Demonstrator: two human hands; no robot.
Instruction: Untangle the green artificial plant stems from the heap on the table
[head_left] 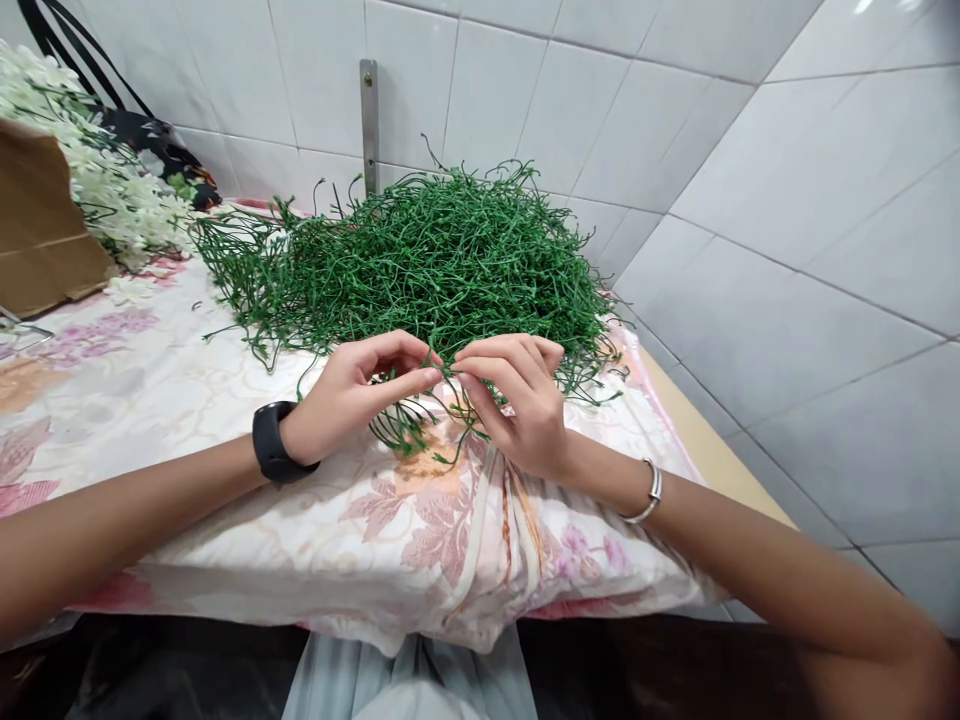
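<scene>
My left hand (360,385), with a black band on the wrist, pinches a thin green artificial flower stem (448,372) between thumb and forefinger. Facing it, my right hand (521,400) holds the same small green piece at its fingertips, the two hands nearly touching. A bangle circles the right wrist. Several loose green stems (401,425) lie on the cloth just below my fingers. Right behind both hands rises a large tangled heap of green stems (450,260). The exact part between my fingertips is too small to make out.
A flower-patterned cloth (247,540) covers the table. On the left are white artificial flowers (127,205), a brown cardboard piece (45,225) and a dark bag with straps (161,150). A metal bracket (369,125) stands against the tiled wall (495,95) behind.
</scene>
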